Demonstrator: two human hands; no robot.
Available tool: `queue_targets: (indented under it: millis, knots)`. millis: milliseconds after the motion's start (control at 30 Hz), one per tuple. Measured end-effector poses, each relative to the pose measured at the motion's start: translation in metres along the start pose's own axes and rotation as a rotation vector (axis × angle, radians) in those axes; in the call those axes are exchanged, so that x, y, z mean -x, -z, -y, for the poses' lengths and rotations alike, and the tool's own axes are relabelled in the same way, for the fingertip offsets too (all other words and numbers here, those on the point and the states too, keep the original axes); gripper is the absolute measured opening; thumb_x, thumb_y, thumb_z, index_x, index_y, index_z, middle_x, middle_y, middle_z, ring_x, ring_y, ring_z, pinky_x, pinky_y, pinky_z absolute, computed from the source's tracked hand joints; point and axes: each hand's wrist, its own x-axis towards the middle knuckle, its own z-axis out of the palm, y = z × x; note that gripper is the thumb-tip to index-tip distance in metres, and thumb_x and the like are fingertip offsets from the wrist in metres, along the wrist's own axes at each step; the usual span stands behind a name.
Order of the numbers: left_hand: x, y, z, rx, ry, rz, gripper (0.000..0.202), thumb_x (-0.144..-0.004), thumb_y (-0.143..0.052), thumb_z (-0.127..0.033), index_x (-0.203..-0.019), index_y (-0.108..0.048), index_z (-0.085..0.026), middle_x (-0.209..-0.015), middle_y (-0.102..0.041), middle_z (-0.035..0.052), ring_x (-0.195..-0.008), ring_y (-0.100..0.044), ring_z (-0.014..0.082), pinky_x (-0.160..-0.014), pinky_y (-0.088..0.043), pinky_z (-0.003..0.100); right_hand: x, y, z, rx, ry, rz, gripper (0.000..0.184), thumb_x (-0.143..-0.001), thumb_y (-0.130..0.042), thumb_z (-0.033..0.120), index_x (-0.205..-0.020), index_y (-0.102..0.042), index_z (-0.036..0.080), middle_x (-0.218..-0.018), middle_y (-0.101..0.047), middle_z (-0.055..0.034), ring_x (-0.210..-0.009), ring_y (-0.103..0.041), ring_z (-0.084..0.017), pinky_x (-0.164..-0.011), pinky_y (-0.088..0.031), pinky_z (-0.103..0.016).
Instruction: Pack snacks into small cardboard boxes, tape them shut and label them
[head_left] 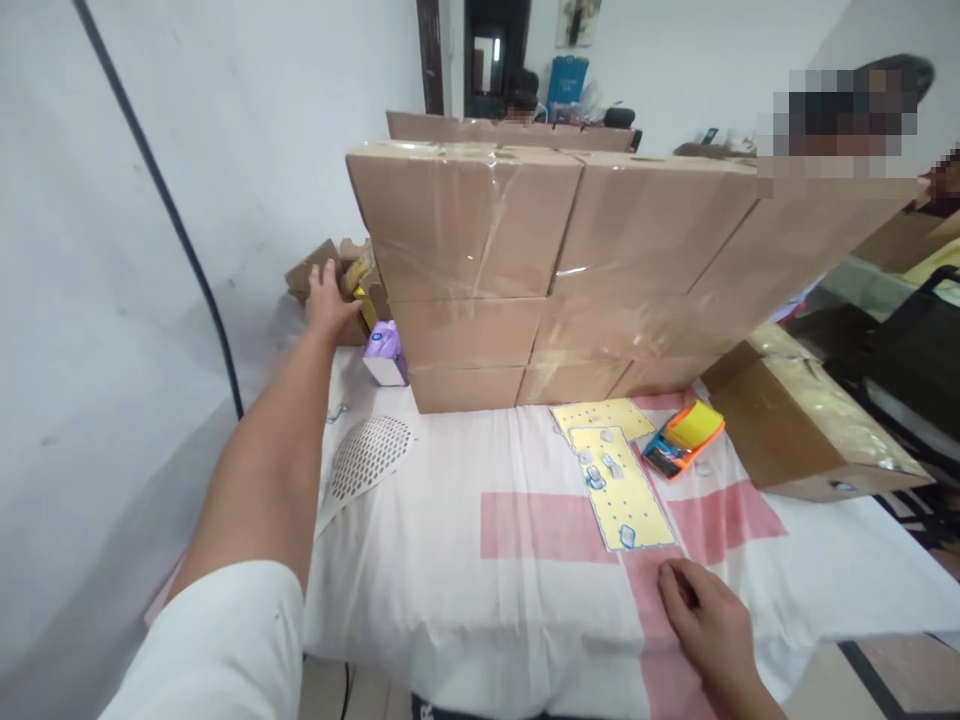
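My left hand (328,298) reaches far out to the left, fingers stretched and apart, at a small cardboard box (309,268) beside the wall. Yellow packets (361,268) show just right of its fingers; whether it touches them I cannot tell. A purple and white box (385,352) stands a little nearer. My right hand (705,610) rests over the table's front, fingers curled in, with nothing visible in them. Beyond it lie two yellow printed sheets with blue edges (626,495), overlapping. An orange, blue and yellow item (684,438) sits to their right.
A wall of taped cardboard boxes (465,230) spans the back of the cloth-covered table (420,560). At right an open cardboard box (795,420) lies on its side. A white perforated piece (371,455) lies at left. A black cable (172,220) hangs along the wall. People are beyond the boxes.
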Motion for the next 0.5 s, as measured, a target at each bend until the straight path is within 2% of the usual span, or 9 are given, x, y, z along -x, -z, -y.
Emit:
queue_targets:
  millis: [100,167,300,400,500]
  knots:
    - [-0.028,-0.012,0.001,-0.064,0.066,0.116,0.083,-0.07,-0.085,-0.026,-0.14,-0.049,0.001,-0.148,-0.047,0.0326,-0.138,-0.051,0.0486,-0.112,-0.042,0.061,-0.001,0.001,0.003,0.001,-0.045,-0.003,0.027,-0.088,-0.059,0.05,-0.078,-0.071,0.027,-0.071,-0.073,-0.0059,-0.059,-0.069,-0.027,-0.054,-0.055,-0.042]
    - [-0.041,-0.022,-0.001,-0.125,0.128,0.112,0.08,-0.066,-0.086,-0.024,-0.136,-0.054,-0.005,-0.141,-0.052,0.0332,-0.132,-0.055,0.0512,-0.106,-0.045,0.064,-0.001,0.002,0.003,0.009,-0.079,0.007,0.027,-0.087,-0.059,0.05,-0.078,-0.071,0.028,-0.072,-0.074,-0.006,-0.06,-0.07,-0.028,-0.053,-0.056,-0.042]
    - [-0.055,-0.038,-0.009,-0.185,0.233,0.043,0.091,-0.065,-0.086,-0.03,-0.143,-0.047,-0.007,-0.146,-0.045,0.0363,-0.134,-0.052,0.0528,-0.104,-0.043,0.066,0.0,0.002,0.003,0.027,-0.127,0.007,0.029,-0.085,-0.06,0.053,-0.077,-0.071,0.028,-0.077,-0.077,-0.0071,-0.063,-0.073,-0.029,-0.053,-0.058,-0.042]
    - [-0.059,-0.043,-0.016,-0.116,0.3,0.014,0.1,-0.065,-0.088,-0.034,-0.148,-0.039,-0.005,-0.156,-0.031,0.0378,-0.137,-0.049,0.0531,-0.107,-0.042,0.065,0.002,0.0,0.002,0.032,-0.163,-0.018,0.032,-0.083,-0.06,0.056,-0.077,-0.073,0.027,-0.076,-0.077,-0.0069,-0.061,-0.072,-0.028,-0.053,-0.059,-0.041]
    - [-0.059,-0.044,-0.023,0.024,0.351,-0.018,0.095,-0.069,-0.088,-0.033,-0.146,-0.039,-0.005,-0.162,-0.018,0.0378,-0.143,-0.045,0.0499,-0.113,-0.037,0.063,0.003,0.0,-0.001,0.04,-0.188,-0.009,0.035,-0.082,-0.06,0.057,-0.078,-0.074,0.025,-0.076,-0.077,-0.0068,-0.061,-0.072,-0.026,-0.055,-0.059,-0.038]
